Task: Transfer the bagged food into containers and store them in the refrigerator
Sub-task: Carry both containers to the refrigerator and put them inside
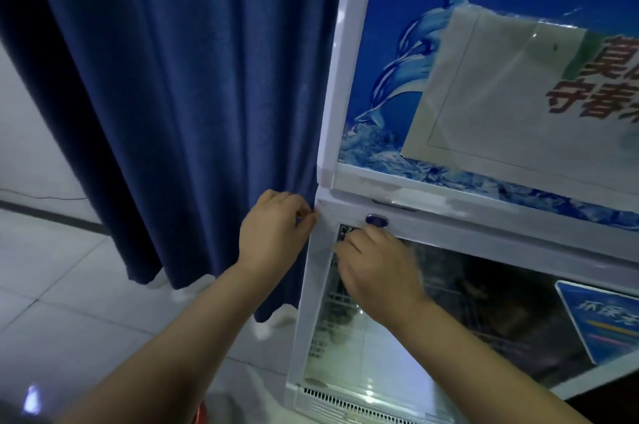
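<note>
Head view: both hands work at the top left corner of the white-framed glass lower door [307, 302] of the white refrigerator [345, 43] with the blue dolphin picture. The left hand [273, 233] curls its fingers at the door's outer edge, just beside the dark blue curtain [173, 112], apparently hooking it. The right hand [377, 268] lies with bent fingers on the frame; blur hides whether it grips anything. Bagged food and containers are out of view. Pulling steadily from the edge, right hand guiding, should open it cleanly.
</note>
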